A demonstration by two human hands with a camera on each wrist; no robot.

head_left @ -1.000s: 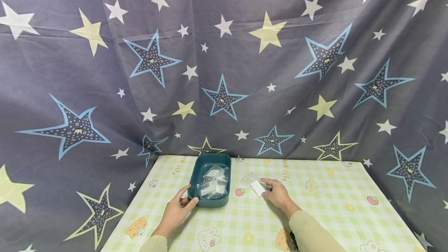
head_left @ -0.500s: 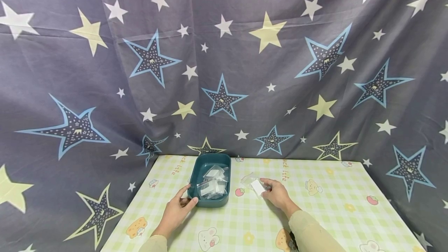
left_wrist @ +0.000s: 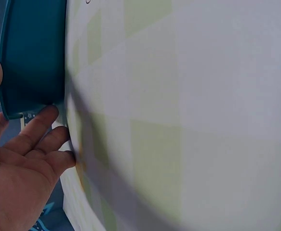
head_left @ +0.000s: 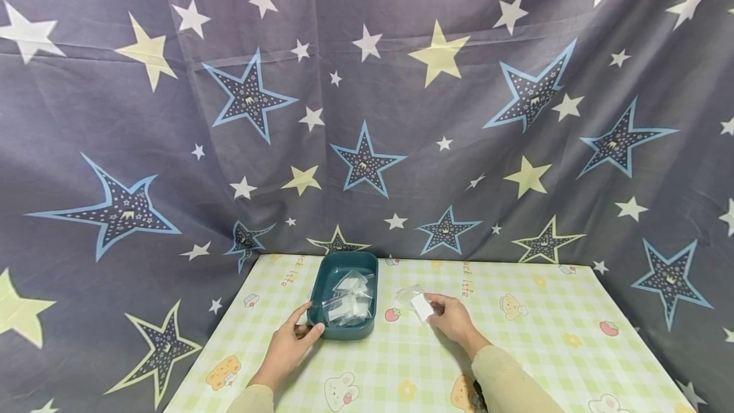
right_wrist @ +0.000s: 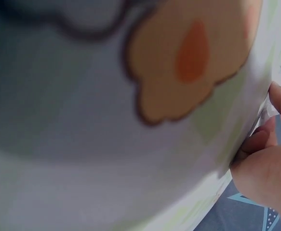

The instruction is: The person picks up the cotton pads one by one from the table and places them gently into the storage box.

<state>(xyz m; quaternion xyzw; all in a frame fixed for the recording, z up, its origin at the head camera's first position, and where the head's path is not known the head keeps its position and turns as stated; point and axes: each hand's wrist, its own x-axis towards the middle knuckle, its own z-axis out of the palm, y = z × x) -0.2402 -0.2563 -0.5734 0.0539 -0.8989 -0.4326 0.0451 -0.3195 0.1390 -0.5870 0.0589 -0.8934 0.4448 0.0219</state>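
A dark teal plastic box (head_left: 350,331) sits on the table and holds several clear zip bags (head_left: 351,301) with white contents. My left hand (head_left: 289,344) holds the box at its near left corner, thumb on the front and fingers along the left side. In the left wrist view, the thumb lies at the rim of the box (left_wrist: 34,53) and the other fingers bend beside its wall. To the right of the box, my right hand (head_left: 455,320) pinches another clear bag (head_left: 421,306) with a flat white piece inside, close over the tabletop. The right wrist view shows only part of this hand (right_wrist: 268,154).
A green-and-white checked cloth (head_left: 550,362) with cartoon prints covers the table. Behind it and at both sides hangs a dark grey curtain (head_left: 390,101) with stars, close to the table's far edge.
My right hand has shifted very slightly to the left with the bag, whose clear end has moved a little. The left hand and the box have stayed in place.
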